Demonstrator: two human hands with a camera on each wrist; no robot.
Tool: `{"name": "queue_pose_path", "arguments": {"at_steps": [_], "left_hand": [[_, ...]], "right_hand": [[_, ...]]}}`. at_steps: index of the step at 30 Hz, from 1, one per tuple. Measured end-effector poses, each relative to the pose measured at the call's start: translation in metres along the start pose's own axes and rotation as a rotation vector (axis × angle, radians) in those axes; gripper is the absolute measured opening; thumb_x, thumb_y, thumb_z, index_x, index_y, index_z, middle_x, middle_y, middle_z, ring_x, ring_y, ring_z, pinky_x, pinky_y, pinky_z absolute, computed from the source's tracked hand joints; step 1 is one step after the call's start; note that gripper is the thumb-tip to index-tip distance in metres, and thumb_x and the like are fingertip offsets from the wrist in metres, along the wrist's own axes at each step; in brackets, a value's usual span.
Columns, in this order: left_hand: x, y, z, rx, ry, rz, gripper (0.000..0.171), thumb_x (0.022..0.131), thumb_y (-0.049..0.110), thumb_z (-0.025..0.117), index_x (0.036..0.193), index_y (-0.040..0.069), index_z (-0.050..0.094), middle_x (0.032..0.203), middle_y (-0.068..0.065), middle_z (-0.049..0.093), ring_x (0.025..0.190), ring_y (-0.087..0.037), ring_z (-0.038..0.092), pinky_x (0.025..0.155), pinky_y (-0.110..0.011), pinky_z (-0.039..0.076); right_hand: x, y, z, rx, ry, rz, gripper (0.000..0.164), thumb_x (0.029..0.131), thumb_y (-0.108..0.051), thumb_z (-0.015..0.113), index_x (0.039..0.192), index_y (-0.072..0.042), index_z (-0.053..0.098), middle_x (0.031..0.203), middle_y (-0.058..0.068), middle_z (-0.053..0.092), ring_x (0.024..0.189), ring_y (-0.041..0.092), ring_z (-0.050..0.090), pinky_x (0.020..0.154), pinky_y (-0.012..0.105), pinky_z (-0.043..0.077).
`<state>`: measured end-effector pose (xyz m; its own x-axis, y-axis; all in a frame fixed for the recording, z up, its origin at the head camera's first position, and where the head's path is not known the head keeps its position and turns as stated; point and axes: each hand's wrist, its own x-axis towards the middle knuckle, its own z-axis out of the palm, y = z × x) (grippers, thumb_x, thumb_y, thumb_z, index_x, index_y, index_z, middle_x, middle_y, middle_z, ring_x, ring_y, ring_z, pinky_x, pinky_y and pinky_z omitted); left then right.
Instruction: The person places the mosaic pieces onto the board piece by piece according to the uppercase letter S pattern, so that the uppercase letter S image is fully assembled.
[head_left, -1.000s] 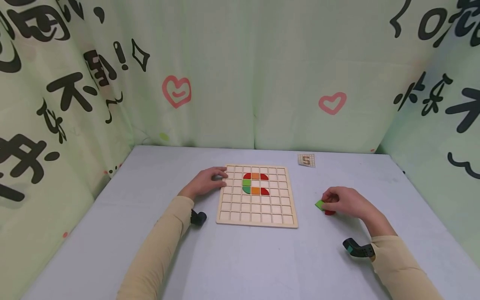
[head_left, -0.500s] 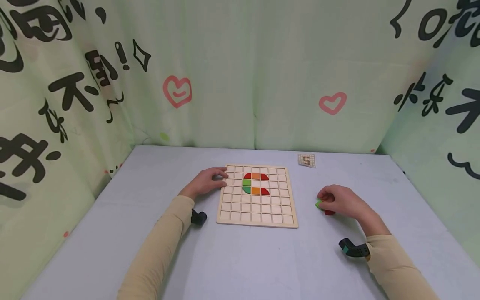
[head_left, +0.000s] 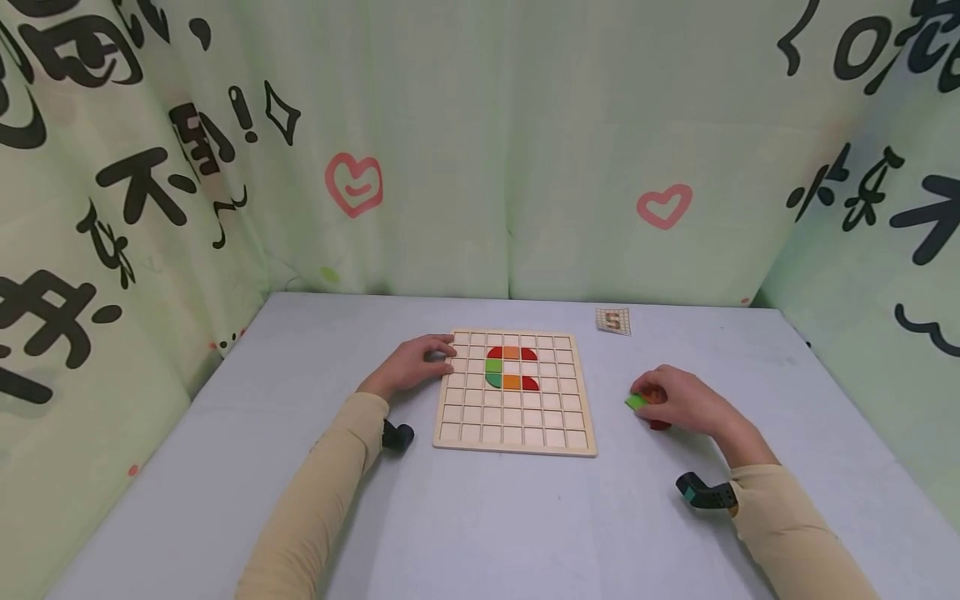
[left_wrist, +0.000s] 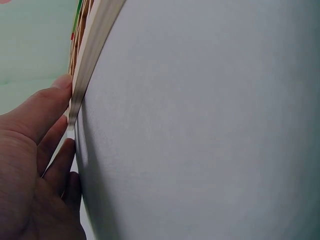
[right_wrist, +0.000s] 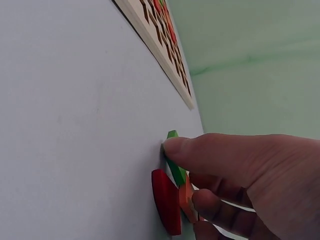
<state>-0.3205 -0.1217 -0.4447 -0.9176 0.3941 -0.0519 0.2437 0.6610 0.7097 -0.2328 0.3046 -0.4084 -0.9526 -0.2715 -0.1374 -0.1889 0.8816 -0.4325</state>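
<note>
A square wooden grid board (head_left: 551, 415) lies on the table with red, orange and green tiles set in a C-like shape. My left hand (head_left: 408, 365) rests at the board's left edge, its thumb and fingertips touching the rim; in the left wrist view the thumb (left_wrist: 45, 107) lies against that rim. To the right of the board, my right hand (head_left: 686, 402) pinches a green square tile (head_left: 636, 402). The right wrist view has the thumb on the green tile (right_wrist: 176, 167), with a red rounded tile (right_wrist: 166, 202) and an orange tile (right_wrist: 186, 200) close by, partly behind the fingers.
A small patterned card (head_left: 613, 321) lies behind the board, toward the table's back edge. The white-covered table (head_left: 517, 525) is enclosed by pale green curtains (head_left: 450, 233) with printed characters and hearts. Black wrist cameras sit at both sleeves.
My right hand has shifted slightly left and away from me, and the green tile has moved a little with it. The left hand and the board have stayed in place.
</note>
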Motion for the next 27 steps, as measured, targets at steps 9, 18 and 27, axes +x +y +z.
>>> {"name": "queue_pose_path", "arguments": {"at_steps": [9, 18, 27], "left_hand": [[0.002, -0.001, 0.000, 0.006, -0.001, -0.011, 0.031, 0.095, 0.023, 0.070, 0.124, 0.010, 0.068, 0.156, -0.003, 0.047, 0.151, -0.027, 0.032, 0.126, -0.044, 0.026], [0.000, -0.001, 0.001, 0.014, -0.005, -0.006, 0.032, 0.095, 0.023, 0.070, 0.124, 0.010, 0.068, 0.156, -0.004, 0.047, 0.151, -0.028, 0.032, 0.126, -0.044, 0.026], [0.000, 0.000, 0.000, 0.018, -0.002, -0.009, 0.032, 0.095, 0.024, 0.070, 0.124, 0.011, 0.068, 0.156, -0.003, 0.047, 0.151, -0.027, 0.032, 0.126, -0.044, 0.026]], "right_hand": [[0.010, -0.006, 0.008, 0.032, 0.021, 0.041, 0.037, 0.091, -0.026, 0.075, 0.115, 0.001, 0.066, 0.095, 0.007, 0.067, 0.081, 0.018, 0.056, 0.071, 0.030, 0.053], [0.012, -0.009, 0.007, 0.052, -0.009, 0.043, 0.037, 0.090, -0.024, 0.075, 0.116, 0.000, 0.066, 0.096, 0.009, 0.065, 0.074, 0.017, 0.056, 0.060, 0.028, 0.050], [0.012, -0.012, 0.006, 0.047, -0.004, -0.029, 0.033, 0.088, -0.020, 0.076, 0.114, -0.001, 0.068, 0.096, 0.008, 0.062, 0.072, 0.016, 0.053, 0.057, 0.027, 0.048]]}}
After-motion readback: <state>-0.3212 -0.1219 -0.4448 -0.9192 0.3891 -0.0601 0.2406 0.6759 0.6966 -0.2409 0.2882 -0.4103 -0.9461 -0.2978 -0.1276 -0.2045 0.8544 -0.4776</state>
